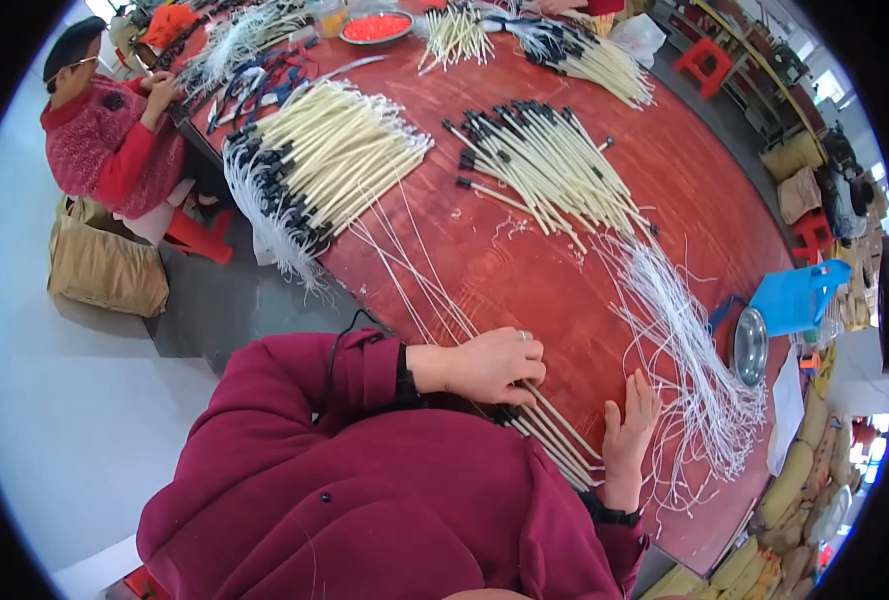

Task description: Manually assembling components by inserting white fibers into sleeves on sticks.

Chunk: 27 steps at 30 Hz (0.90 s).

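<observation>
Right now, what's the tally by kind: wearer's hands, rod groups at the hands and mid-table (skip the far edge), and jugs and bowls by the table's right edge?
Hands: 2 (left hand, right hand)
Rod groups: 3 (small group, left pile, right pile)
Blue jug: 1
Silver-coloured bowl: 1
Total: 7

We lose part of the thin, straight, cream rods (561, 428) beneath our bare left hand (494, 368); the upper edge crops a co-worker's bare hand (561, 5).
</observation>
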Tool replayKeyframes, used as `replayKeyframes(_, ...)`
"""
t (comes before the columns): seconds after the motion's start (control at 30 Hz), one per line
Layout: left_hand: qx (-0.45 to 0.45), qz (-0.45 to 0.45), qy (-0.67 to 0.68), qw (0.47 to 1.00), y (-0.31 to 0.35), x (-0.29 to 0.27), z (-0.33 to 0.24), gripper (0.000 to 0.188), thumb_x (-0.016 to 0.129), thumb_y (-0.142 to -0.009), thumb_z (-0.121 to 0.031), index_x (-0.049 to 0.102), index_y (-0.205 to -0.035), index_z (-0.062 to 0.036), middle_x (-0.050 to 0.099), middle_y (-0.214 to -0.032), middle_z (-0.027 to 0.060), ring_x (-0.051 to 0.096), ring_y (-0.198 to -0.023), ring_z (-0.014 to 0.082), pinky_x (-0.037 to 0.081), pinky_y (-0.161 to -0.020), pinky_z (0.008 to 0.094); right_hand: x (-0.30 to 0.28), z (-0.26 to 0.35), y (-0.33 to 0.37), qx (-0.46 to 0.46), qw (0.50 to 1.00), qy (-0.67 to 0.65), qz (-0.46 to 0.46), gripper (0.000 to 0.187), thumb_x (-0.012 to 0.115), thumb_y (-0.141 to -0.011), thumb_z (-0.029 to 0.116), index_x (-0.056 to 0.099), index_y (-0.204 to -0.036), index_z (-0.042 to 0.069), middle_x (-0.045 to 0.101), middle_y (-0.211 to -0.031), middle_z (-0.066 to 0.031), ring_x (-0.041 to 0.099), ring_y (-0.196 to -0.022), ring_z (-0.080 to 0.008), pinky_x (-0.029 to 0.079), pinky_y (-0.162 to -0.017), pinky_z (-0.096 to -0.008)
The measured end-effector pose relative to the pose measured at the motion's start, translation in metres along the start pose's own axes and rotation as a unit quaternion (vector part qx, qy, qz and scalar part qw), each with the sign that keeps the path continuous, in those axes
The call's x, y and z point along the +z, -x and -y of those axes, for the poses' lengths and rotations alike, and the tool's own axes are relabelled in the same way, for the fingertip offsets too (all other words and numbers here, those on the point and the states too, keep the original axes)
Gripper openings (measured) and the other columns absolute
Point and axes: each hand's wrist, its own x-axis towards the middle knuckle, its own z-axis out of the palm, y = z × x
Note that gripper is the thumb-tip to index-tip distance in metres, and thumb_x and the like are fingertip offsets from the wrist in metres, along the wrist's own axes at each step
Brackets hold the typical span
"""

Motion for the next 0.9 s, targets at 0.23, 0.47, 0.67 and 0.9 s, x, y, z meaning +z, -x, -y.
replayKeyframes(0.23,-0.013,0.01,0.01,1.0,-0.003,-0.01,0.002,0.031,0.08,-0.086,-0.035,0.064,-0.094,-0.0088,0.061,-0.095,0.0092,0.062,-0.092,0.0319,0.05,-0.079,0.0429,0.001,0.002,0.011,-0.016,0.999,0.027,-0.009,0.051,0.063,-0.099,0.025,0.059,-0.139,-0.007,0.058,-0.146,-0.0209,0.052,-0.131,-0.0405,0.038,-0.113,-0.0492)
replayKeyframes(0.47,-0.131,0.082,0.004,0.988,-0.017,-0.045,-0.015,0.029,0.078,-0.088,-0.026,0.068,-0.105,-0.0054,0.065,-0.097,0.0122,0.066,-0.095,0.0338,0.054,-0.079,0.0418,-0.003,0.011,-0.011,-0.014,1.0,-0.008,-0.025,0.042,0.072,-0.088,0.017,0.069,-0.125,-0.002,0.064,-0.137,-0.015,0.057,-0.119,-0.0363,0.044,-0.105,-0.0465)
replayKeyframes(0.67,0.019,0.123,-0.098,0.987,-0.086,-0.014,0.005,0.023,0.073,-0.089,-0.018,0.065,-0.106,-0.0048,0.062,-0.105,0.0116,0.066,-0.095,0.0327,0.055,-0.079,0.042,-0.005,0.01,0.011,0.007,0.998,-0.054,-0.033,0.038,0.072,-0.086,0.016,0.072,-0.121,-0.001,0.066,-0.133,-0.0141,0.057,-0.116,-0.0338,0.045,-0.102,-0.0446)
replayKeyframes(0.9,0.12,0.172,-0.137,0.968,-0.142,0.038,0.019,0.016,0.063,-0.089,-0.011,0.063,-0.104,-0.0035,0.058,-0.11,0.0125,0.068,-0.092,0.0305,0.058,-0.075,0.0418,-0.002,0.012,0.015,0.014,0.997,-0.066,-0.023,0.038,0.076,-0.086,0.025,0.075,-0.117,0.003,0.067,-0.134,-0.0088,0.058,-0.114,-0.0293,0.045,-0.1,-0.0435)
